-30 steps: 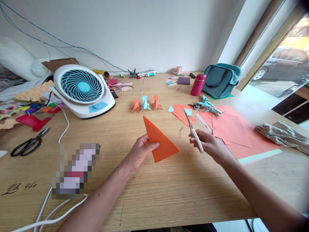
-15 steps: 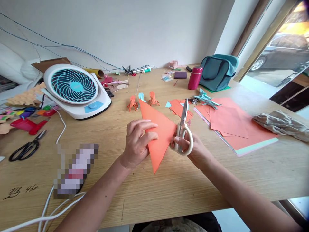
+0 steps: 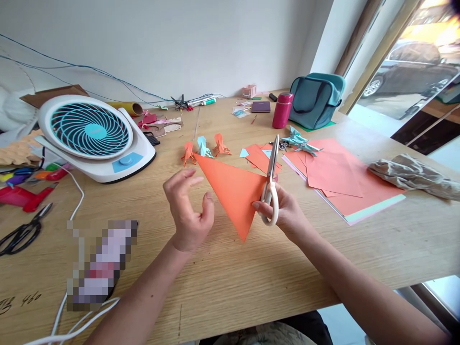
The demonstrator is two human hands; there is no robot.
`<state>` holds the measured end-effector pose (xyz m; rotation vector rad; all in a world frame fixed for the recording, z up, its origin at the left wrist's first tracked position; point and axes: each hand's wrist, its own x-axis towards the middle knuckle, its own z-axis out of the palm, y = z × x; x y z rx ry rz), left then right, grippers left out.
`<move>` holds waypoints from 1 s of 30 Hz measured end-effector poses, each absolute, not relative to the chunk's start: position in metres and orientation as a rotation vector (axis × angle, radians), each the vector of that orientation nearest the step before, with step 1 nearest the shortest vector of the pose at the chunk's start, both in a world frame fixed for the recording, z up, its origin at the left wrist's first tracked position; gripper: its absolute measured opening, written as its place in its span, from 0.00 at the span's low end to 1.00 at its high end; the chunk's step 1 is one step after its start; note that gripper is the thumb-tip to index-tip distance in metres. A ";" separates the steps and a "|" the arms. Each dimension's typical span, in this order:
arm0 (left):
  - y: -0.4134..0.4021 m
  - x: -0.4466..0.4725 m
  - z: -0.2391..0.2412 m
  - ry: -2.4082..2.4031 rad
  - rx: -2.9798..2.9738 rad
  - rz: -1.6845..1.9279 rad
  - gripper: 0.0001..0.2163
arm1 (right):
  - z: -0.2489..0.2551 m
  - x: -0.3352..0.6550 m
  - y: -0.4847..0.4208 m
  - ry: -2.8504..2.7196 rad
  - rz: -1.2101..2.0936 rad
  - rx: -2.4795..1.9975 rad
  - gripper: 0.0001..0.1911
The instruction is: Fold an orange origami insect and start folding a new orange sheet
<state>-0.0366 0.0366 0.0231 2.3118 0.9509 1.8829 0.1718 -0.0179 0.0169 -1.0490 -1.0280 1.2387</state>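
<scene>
An orange paper triangle (image 3: 233,189) hangs above the table, its right corner pinched in my right hand (image 3: 282,203). The same hand also holds white-handled scissors (image 3: 272,187), blades pointing up and closed together. My left hand (image 3: 190,208) is off the paper, just left of its long edge, with thumb and fingers apart and nothing between them. Behind the triangle stand folded paper figures: an orange one (image 3: 189,152), a light-blue one (image 3: 203,147) and another orange one (image 3: 220,144).
Orange sheets (image 3: 345,182) and cut scraps (image 3: 257,157) lie to the right, near a blue folded figure (image 3: 300,140). A pink bottle (image 3: 282,111) and teal bag (image 3: 316,101) stand behind. Leftward are a fan (image 3: 94,136), black scissors (image 3: 25,232) and a pixelated object (image 3: 104,263).
My left hand has let go of the triangle and moved slightly left, its fingers opening. The paper has turned and now hangs from my right hand alone. The view has shifted right.
</scene>
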 end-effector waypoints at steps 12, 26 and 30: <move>0.018 -0.012 0.012 0.754 1.621 0.531 0.19 | 0.009 0.190 -0.010 -1.424 0.907 -1.131 0.14; 0.019 -0.010 0.033 0.819 1.099 1.033 0.18 | -0.009 0.198 -0.019 -1.819 0.415 -1.398 0.09; 0.022 -0.014 0.034 0.850 1.057 1.111 0.17 | -0.014 0.195 -0.020 -1.936 0.361 -1.410 0.10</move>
